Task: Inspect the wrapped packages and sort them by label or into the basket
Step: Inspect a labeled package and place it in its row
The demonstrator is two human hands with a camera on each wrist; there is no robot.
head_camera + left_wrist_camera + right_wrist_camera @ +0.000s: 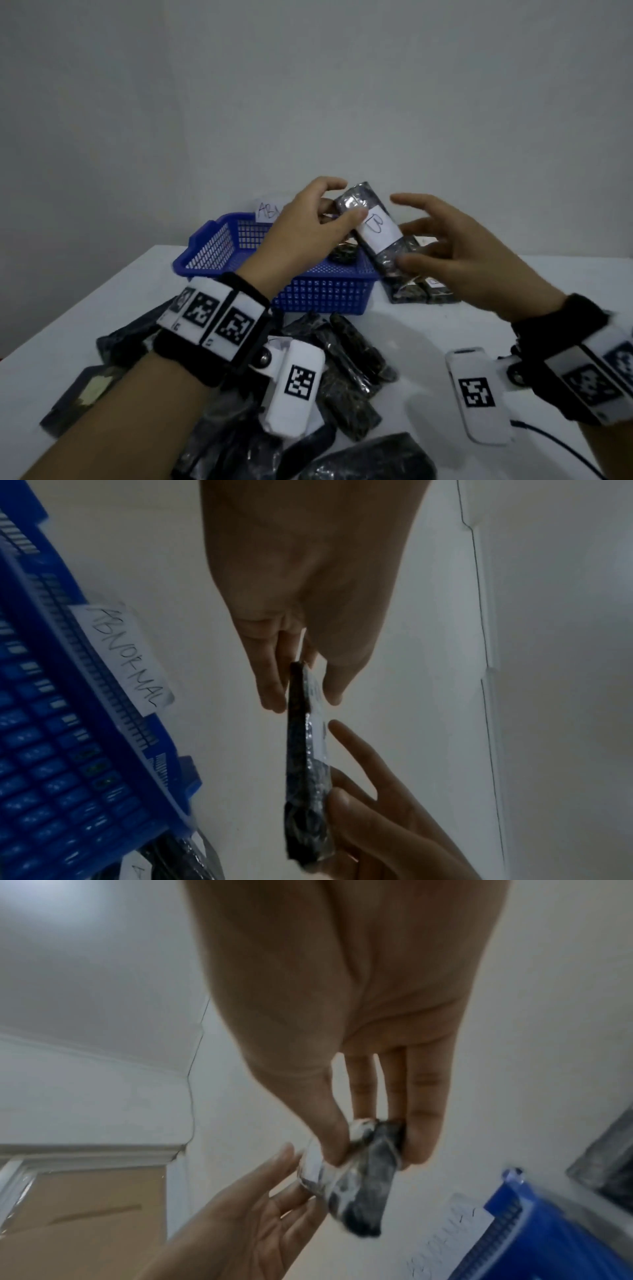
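Note:
A dark wrapped package (376, 228) with a white label marked "B" is held tilted in the air above the blue basket (212, 246). My left hand (342, 202) pinches its upper end between thumb and fingers. My right hand (421, 246) holds the lower end, thumb on the front and fingers behind. The left wrist view shows the package (304, 764) edge-on between both hands. In the right wrist view, thumb and fingers of my right hand (377, 1150) pinch one end of the package (363, 1191). The basket carries a paper tag (126, 656) reading "ABNORMAL".
One dark package (344, 255) lies inside the basket. A small stack of labelled packages (424, 291) sits on the white table (445, 329) just right of the basket. A loose pile of several wrapped packages (342, 370) lies near me under my left wrist. A grey wall stands behind.

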